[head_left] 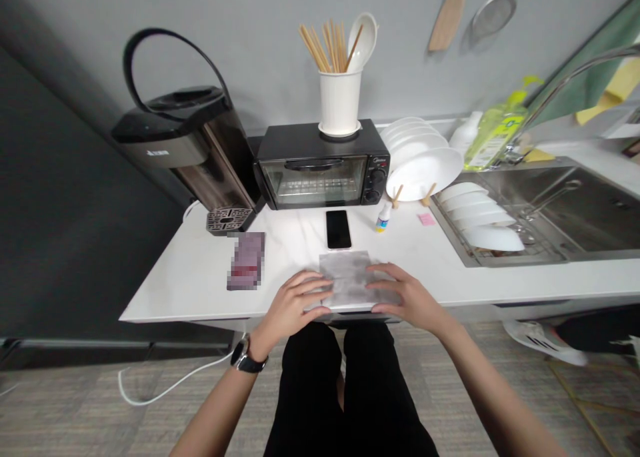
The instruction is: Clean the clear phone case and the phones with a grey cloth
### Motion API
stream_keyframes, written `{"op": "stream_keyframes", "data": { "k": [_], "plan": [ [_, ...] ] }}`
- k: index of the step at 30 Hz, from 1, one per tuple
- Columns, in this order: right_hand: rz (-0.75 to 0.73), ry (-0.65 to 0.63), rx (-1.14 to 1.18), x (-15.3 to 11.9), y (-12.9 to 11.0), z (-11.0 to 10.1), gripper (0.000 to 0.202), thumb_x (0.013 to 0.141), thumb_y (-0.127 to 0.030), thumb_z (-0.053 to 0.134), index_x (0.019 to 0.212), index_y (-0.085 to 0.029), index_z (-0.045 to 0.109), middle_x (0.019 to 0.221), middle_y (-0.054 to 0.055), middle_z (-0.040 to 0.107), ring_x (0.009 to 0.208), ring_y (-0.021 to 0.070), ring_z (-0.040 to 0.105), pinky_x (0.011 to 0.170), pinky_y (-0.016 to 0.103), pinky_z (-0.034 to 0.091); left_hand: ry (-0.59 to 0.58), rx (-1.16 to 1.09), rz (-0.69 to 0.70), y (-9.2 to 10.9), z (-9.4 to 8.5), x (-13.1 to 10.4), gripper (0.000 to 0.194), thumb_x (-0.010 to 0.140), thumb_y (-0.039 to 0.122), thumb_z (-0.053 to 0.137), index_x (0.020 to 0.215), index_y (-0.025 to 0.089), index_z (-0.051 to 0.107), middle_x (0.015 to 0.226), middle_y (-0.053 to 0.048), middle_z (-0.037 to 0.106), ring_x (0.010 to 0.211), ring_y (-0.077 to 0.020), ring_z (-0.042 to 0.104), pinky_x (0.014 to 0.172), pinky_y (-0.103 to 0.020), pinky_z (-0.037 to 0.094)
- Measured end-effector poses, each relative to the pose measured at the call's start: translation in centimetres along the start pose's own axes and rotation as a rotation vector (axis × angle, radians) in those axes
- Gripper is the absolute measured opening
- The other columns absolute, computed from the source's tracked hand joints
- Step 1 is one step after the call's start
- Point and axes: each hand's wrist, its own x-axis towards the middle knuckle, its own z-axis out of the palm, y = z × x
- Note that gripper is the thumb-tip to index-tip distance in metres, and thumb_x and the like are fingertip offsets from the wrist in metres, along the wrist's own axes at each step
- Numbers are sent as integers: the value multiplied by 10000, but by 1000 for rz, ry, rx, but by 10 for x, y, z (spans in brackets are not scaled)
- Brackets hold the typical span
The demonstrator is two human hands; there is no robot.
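A thin greyish sheet, cloth or paper I cannot tell, lies spread at the counter's front edge. My left hand rests on its left side with fingers stretched and slightly apart. On the right side, the spread fingers of my right hand touch the sheet, thumb near the front edge. Just beyond the sheet lies a phone with a dark screen. A small white bottle with a blue and yellow label stands to the right of the phone.
A toaster oven carries a white utensil holder. Left stand a tall drink dispenser and a blurred purple packet. To the right are racked plates, a pink note and a sink holding bowls. Another person's shoe shows below.
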Motion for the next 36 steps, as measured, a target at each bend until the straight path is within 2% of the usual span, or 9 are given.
{"op": "stream_keyframes", "data": {
  "k": [3, 8, 12, 17, 20, 23, 26, 31, 36],
  "plan": [
    [29, 45, -39, 7, -2, 9, 378, 1081, -408, 573, 1424, -288, 678, 1588, 104, 586, 1466, 284, 565, 1251, 527, 445, -24, 60, -108, -2, 7, 11, 420, 1102, 407, 524, 1484, 277, 640, 1552, -71, 638, 1471, -264, 559, 1270, -533, 432],
    [43, -65, -255, 21, 16, 25, 727, 1032, -546, 629, 1660, -252, 413, 1734, 171, 371, 1614, 354, 354, 1289, 663, 316, -206, 127, -146, -14, 15, 21, 655, 1070, 535, 547, 1661, 292, 404, 1761, -105, 346, 1613, -299, 380, 1319, -569, 335],
    [79, -29, -257, 18, 23, 27, 801, 1045, -571, 590, 1717, -289, 259, 1781, 166, 241, 1652, 352, 246, 1285, 681, 294, -210, 129, -137, -17, 11, 16, 696, 1058, 551, 566, 1677, 301, 368, 1769, -114, 320, 1639, -303, 326, 1336, -577, 282],
    [55, -42, -177, 18, 20, 32, 860, 989, -612, 669, 1702, -301, 305, 1753, 168, 325, 1638, 368, 289, 1292, 708, 245, -233, 128, -151, -20, 5, 12, 758, 1041, 585, 583, 1699, 331, 304, 1768, -110, 320, 1643, -307, 316, 1332, -588, 268],
    [151, 113, -18, 20, 28, 26, 771, 955, -632, 701, 1604, -272, 490, 1716, 159, 415, 1599, 371, 380, 1290, 650, 317, -246, 123, -154, -24, 3, 11, 761, 1036, 584, 594, 1697, 341, 307, 1771, -103, 314, 1647, -302, 304, 1336, -566, 263],
    [354, 469, 130, 31, 51, 12, 561, 960, -640, 671, 1345, -233, 688, 1425, 165, 700, 1335, 349, 655, 1160, 580, 501, -260, 107, -151, -26, -2, 11, 760, 1033, 594, 592, 1695, 356, 305, 1773, -95, 312, 1645, -296, 310, 1337, -563, 263],
    [473, 719, 191, 59, 83, -2, 695, 841, -728, 737, 1296, -208, 667, 1341, 180, 713, 1186, 349, 690, 1027, 572, 566, -263, 106, -148, -25, -8, 12, 777, 1026, 596, 603, 1698, 356, 296, 1782, -99, 288, 1655, -317, 280, 1336, -599, 254],
    [392, 507, 325, 103, 104, -16, 774, 866, -798, 635, 1347, -192, 607, 1280, 148, 720, 1123, 304, 678, 996, 494, 558, -130, 94, -126, -10, -20, 12, 679, 1072, 486, 568, 1688, 338, 324, 1762, -105, 342, 1646, -319, 304, 1342, -614, 244],
    [163, 143, 341, 75, 29, -10, 449, 1022, -629, 564, 1182, -227, 683, 1065, 59, 749, 938, 233, 688, 880, 360, 560, 24, -51, -210, 20, -23, 17, 534, 1110, 388, 491, 1622, 283, 384, 1556, -118, 598, 1382, -252, 636, 1174, -425, 518]
  ]
}}
